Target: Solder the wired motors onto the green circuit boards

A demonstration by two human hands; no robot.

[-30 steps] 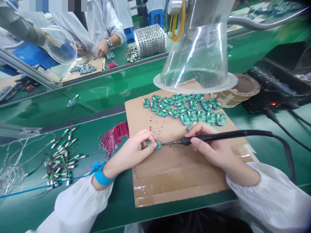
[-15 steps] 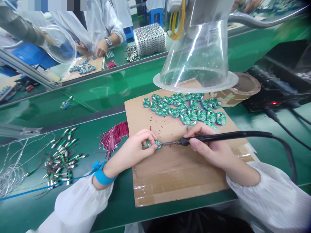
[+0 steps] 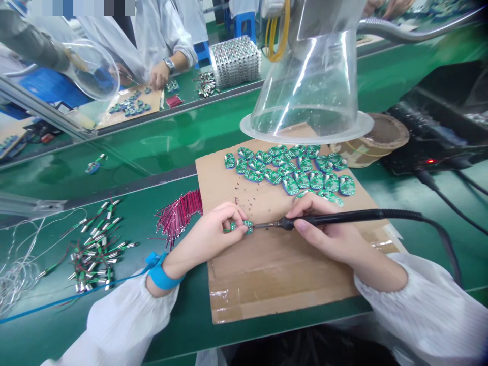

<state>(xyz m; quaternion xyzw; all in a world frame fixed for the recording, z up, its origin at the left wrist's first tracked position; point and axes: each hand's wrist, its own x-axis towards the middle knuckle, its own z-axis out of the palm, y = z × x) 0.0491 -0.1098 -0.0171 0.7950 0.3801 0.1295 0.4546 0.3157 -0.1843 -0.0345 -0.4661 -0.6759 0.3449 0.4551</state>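
Observation:
My left hand point(image 3: 223, 226) is closed, its fingers pinching a small green circuit board point(image 3: 248, 226) over the cardboard sheet point(image 3: 267, 274). In my right hand point(image 3: 324, 229) is a black soldering iron point(image 3: 339, 217), gripped like a pen. The iron's tip points left and meets the right edge of the board; whether it presses on a pad is too small to tell. Part of the board is hidden by my left fingers. Several other green circuit boards point(image 3: 316, 180) lie in rows on the far half of the cardboard.
A clear fume hood point(image 3: 308, 96) hangs above the boards. Behind it stand a round brown container point(image 3: 381, 140) and a black box with a red light point(image 3: 430, 160). Red wires point(image 3: 179, 216) and small metal-ended parts point(image 3: 95, 254) lie left. Across the divider, a co-worker's hand point(image 3: 159, 75) works.
The soldering iron and my right hand have shifted very slightly to the left, and the iron's handle lies a little flatter. My left hand holds the board in the same place.

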